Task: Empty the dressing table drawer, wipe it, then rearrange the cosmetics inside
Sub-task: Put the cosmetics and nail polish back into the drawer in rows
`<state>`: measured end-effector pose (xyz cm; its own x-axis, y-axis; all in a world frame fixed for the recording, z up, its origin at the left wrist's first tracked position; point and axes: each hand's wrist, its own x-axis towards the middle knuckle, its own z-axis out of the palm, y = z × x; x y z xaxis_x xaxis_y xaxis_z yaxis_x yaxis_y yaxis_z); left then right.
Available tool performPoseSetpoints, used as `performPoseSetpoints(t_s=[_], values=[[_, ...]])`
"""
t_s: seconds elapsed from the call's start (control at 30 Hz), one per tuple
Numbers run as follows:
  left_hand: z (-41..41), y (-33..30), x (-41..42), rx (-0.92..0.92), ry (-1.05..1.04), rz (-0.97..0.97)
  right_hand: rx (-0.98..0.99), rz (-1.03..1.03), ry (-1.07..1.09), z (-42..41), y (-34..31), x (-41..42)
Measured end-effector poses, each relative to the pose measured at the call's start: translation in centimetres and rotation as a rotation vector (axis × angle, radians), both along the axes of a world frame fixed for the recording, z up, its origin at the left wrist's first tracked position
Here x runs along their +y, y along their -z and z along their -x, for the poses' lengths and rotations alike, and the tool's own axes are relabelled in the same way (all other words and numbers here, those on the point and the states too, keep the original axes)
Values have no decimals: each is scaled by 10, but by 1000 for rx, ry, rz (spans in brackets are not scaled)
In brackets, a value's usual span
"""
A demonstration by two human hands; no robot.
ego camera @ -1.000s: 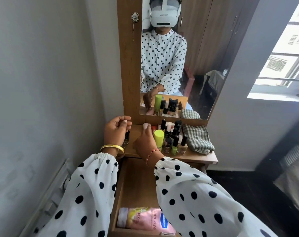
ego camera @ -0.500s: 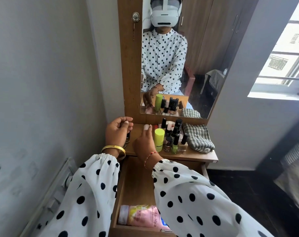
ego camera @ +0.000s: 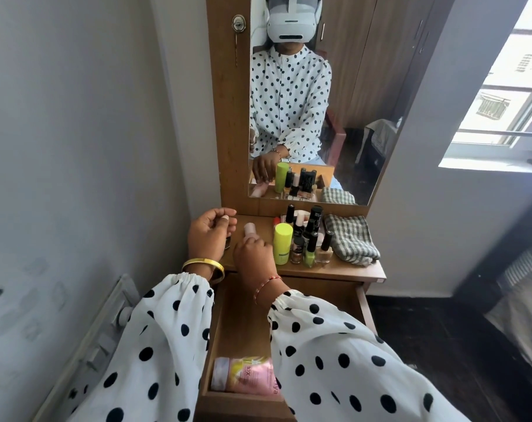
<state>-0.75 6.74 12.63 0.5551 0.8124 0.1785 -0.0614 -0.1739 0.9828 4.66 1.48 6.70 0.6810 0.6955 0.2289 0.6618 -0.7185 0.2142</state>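
Centre of the frame: the right hand [ego camera: 252,254] curls its fingers around a pale pink bottle [ego camera: 250,230] standing on the dressing table top [ego camera: 343,271], just left of a lime-green tube [ego camera: 282,243]. The left hand [ego camera: 208,236] hovers at the top's left edge with fingers loosely curled; a small dark item [ego camera: 227,244] shows beneath it, and whether the hand holds it cannot be told. A cluster of nail polish bottles [ego camera: 310,242] crowds the middle of the top, with a folded checked cloth [ego camera: 349,239] reaching its right edge. Bare wood lies between the hands. Lower centre, the open drawer [ego camera: 243,327] holds a pink lotion bottle [ego camera: 246,379] lying against its near edge.
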Motion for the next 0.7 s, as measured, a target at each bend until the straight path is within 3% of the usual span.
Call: performPoseSetpoints(t_s=[0.1, 0.37, 0.57, 0.7], values=[[0, 3, -3, 21, 10, 2, 2, -141, -24, 5, -4, -7], [6, 11, -12, 39, 25, -10, -72, -262, -100, 6, 2, -30], [8, 38, -28, 113, 1, 82, 81, -508, -246, 13, 8, -67], [13, 45, -38, 165, -69, 93, 297, -788, -267, 22, 3, -95]])
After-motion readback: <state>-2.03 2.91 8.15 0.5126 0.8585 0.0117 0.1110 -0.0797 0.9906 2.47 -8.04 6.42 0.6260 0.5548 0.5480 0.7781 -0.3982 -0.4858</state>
